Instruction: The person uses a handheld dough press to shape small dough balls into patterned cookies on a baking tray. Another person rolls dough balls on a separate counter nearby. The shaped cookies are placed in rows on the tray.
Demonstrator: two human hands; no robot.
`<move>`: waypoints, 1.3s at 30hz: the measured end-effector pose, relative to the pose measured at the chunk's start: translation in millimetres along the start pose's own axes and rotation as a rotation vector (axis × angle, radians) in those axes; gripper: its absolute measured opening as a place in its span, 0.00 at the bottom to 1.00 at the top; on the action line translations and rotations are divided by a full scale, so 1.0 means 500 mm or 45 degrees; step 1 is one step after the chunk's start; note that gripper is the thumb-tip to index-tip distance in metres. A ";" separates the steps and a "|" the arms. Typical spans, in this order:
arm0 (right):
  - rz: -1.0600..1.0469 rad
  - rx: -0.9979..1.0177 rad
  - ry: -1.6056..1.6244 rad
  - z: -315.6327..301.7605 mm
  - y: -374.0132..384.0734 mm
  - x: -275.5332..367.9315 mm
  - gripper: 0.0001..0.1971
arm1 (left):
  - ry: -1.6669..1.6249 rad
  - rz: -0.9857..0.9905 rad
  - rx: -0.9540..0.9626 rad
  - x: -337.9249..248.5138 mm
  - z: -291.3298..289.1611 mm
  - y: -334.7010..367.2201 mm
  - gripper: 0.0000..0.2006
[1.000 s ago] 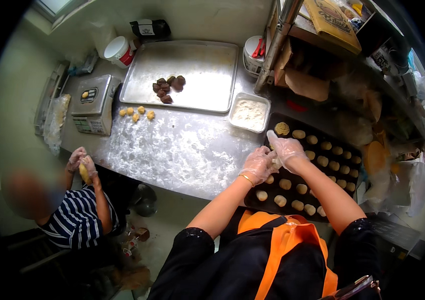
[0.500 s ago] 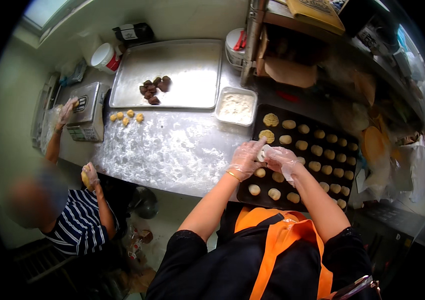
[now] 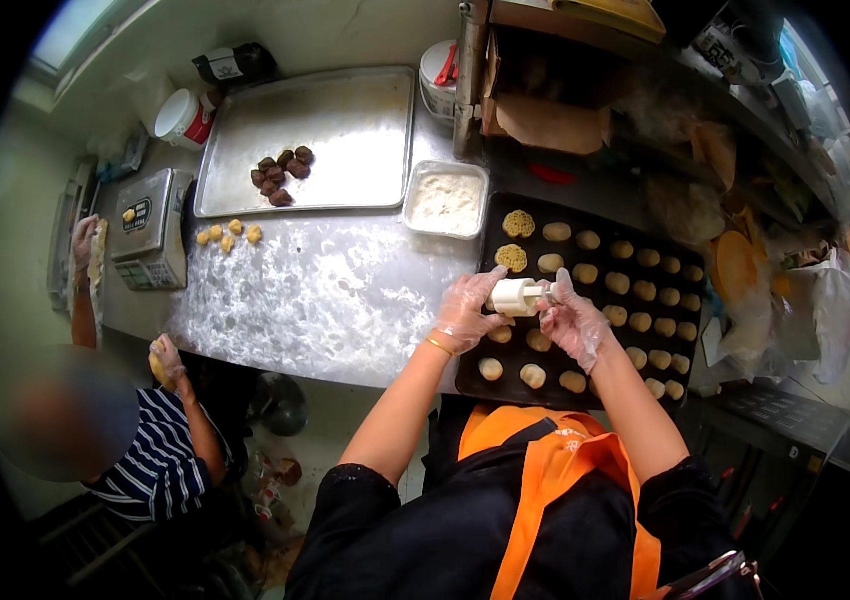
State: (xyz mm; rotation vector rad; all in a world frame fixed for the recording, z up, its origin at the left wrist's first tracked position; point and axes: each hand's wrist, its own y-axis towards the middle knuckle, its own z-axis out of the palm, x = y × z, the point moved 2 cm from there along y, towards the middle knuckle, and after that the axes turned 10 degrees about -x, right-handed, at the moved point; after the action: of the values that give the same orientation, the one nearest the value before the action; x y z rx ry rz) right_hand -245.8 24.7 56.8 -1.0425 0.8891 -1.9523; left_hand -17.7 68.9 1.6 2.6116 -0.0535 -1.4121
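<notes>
A white plunger-type mooncake press (image 3: pixel 515 296) lies sideways between my hands, above the left part of a dark baking tray (image 3: pixel 512 393). Its barrel is gripped by my gloved left hand (image 3: pixel 469 312). At the plunger end, the fingers of my gloved right hand (image 3: pixel 577 322) close around the thin rod, some of them partly hidden. Rows of pale dough balls (image 3: pixel 616 282) cover the tray. Just beyond the press sits a flat patterned cake (image 3: pixel 511 259), with another patterned cake (image 3: pixel 518 223) behind it at the tray's far left corner.
Beside the tray stands a tub of flour (image 3: pixel 447 203). Flour dusts the metal table (image 3: pixel 315 300), where several yellow lumps (image 3: pixel 229 236) lie. A metal tray (image 3: pixel 355 110) holds dark brown lumps (image 3: pixel 280 176). At left, a co-worker (image 3: pixel 170 430) holds dough near a scale (image 3: pixel 150 225).
The press has come up and tipped sideways, showing its barrel and rod; my right hand has opened out somewhat. The co-worker's far hand has left the scale, where a yellow piece now lies.
</notes>
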 end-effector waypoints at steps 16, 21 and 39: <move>0.067 0.204 0.310 -0.040 -0.005 0.027 0.26 | -0.930 -0.489 0.185 0.046 0.057 -0.014 0.36; 0.030 0.342 0.308 -0.045 -0.054 0.060 0.39 | -0.954 -0.564 0.242 0.033 0.032 -0.015 0.36; -0.063 0.422 0.369 -0.175 -0.095 0.120 0.44 | 0.281 0.192 0.327 0.008 0.046 0.048 0.37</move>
State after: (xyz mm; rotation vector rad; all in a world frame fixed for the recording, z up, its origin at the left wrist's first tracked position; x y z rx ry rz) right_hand -359.3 16.8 80.3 -0.6057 0.6606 -2.2348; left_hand -33.2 41.6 -10.1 2.8810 -0.4196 -1.1262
